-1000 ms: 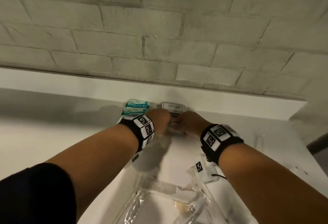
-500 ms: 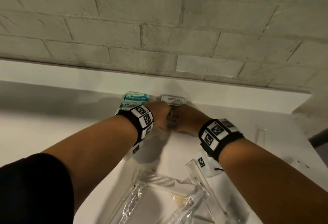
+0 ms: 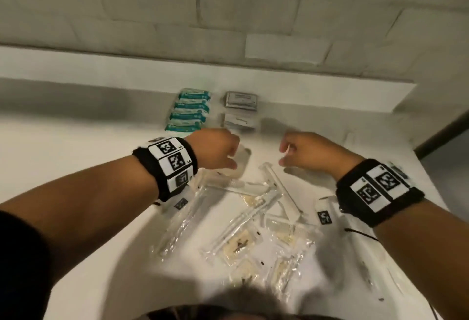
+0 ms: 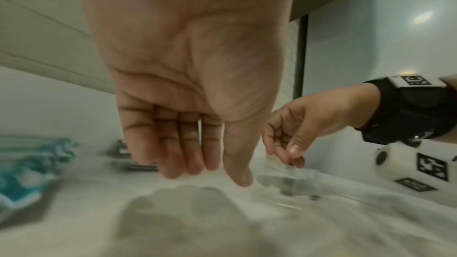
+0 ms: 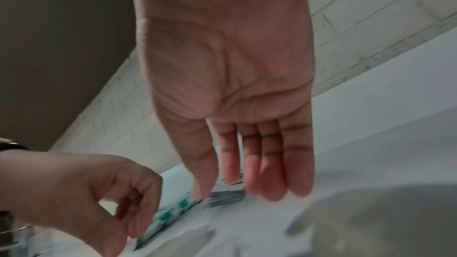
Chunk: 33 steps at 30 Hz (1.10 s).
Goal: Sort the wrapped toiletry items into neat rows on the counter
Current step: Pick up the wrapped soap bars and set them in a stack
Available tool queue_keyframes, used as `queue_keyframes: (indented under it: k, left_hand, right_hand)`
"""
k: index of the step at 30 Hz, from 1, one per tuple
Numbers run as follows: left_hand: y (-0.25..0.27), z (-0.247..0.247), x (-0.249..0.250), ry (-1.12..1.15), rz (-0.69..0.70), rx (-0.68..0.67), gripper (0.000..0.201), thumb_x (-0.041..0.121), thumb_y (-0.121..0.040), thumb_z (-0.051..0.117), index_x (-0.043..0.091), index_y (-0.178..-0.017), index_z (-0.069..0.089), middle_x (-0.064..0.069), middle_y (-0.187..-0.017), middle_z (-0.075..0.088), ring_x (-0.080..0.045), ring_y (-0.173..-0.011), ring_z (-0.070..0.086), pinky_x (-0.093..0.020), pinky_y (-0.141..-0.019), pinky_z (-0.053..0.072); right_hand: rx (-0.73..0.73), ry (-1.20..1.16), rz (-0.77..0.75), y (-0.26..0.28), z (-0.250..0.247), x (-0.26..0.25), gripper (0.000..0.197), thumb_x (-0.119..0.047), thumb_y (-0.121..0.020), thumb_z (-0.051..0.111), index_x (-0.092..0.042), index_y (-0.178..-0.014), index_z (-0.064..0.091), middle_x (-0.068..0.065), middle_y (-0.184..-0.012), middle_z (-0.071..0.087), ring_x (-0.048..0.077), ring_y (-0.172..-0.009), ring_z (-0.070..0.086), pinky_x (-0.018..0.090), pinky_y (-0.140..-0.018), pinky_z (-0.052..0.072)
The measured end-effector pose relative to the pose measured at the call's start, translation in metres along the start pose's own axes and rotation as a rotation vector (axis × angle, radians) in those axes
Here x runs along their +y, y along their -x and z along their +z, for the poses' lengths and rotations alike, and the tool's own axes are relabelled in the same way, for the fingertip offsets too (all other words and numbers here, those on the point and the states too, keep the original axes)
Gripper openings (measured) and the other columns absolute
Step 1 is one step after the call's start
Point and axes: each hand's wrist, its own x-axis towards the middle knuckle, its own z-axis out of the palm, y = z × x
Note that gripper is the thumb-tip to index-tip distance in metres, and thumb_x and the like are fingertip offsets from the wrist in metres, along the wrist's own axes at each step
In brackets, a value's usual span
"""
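Note:
Several teal wrapped packets lie in a column at the back of the white counter. Beside them on the right lie two grey packets, one in front of the other. My left hand hovers just in front of the teal column, fingers relaxed and palm empty. My right hand hovers apart to the right, fingers nearly straight, holding nothing. Below both hands lies a loose pile of clear-wrapped items, with white combs and beige pads among them.
A white upstand and a pale brick wall close off the back. The counter's right edge runs diagonally past my right wrist. A clear-wrapped toothbrush lies under my left forearm.
Both hands have let go of the grey packets, drawn back toward me and moved apart. The view has tilted down, so the column, the grey packets and the pile now show.

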Motion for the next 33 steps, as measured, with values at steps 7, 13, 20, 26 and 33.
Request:
queue_keyframes:
  k: [7,13,20,26,33]
  left_hand:
    - [0.019,0.028,0.066,-0.063,0.057,-0.037,0.025,0.034,-0.091,0.052,0.015,-0.106,0.06,-0.005,-0.105,0.063,-0.027,-0.1,0.059,-0.03,-0.072,0.041]
    - [0.025,0.027,0.078,-0.125,-0.082,0.077,0.024,0.029,-0.093,0.047,0.009,-0.104,0.054,-0.009,-0.107,0.063,-0.029,-0.097,0.06,-0.031,-0.067,0.039]
    - [0.026,0.044,0.097,0.067,-0.202,0.04,0.05,0.036,-0.082,0.065,0.007,-0.119,0.047,-0.012,-0.116,0.056,-0.031,-0.104,0.058,-0.036,-0.077,0.048]
    - [0.028,0.039,0.095,0.223,-0.324,-0.081,0.064,0.035,-0.075,0.077,0.005,-0.123,0.047,-0.012,-0.119,0.058,-0.029,-0.108,0.059,-0.034,-0.081,0.048]
    - [0.066,0.027,0.08,0.581,-0.409,0.11,0.027,0.019,-0.084,0.057,0.006,-0.107,0.053,-0.01,-0.103,0.058,-0.025,-0.088,0.054,-0.026,-0.063,0.04]
  right_hand:
    - [-0.192,0.315,-0.092,0.07,0.051,0.001,0.034,-0.028,-0.082,0.066,-0.032,-0.114,0.059,-0.012,-0.097,0.046,0.009,-0.081,0.051,0.022,-0.062,0.04]
    - [-0.013,0.496,-0.006,0.082,0.046,0.031,0.038,-0.012,-0.095,0.044,-0.028,-0.128,0.055,0.005,-0.117,0.047,0.022,-0.097,0.051,0.03,-0.073,0.038]
    - [-0.177,0.433,-0.292,0.085,0.056,0.02,0.065,-0.014,-0.081,0.065,-0.047,-0.133,0.046,-0.01,-0.117,0.05,0.017,-0.099,0.05,0.032,-0.08,0.048]
    - [-0.204,0.431,-0.248,0.087,0.058,0.015,0.048,-0.029,-0.07,0.08,-0.031,-0.111,0.055,-0.008,-0.113,0.044,0.016,-0.1,0.044,0.033,-0.082,0.046]
    - [-0.291,0.185,-0.067,0.09,0.053,0.027,0.039,-0.03,-0.068,0.082,-0.029,-0.09,0.049,-0.011,-0.088,0.055,0.015,-0.078,0.054,0.032,-0.069,0.049]
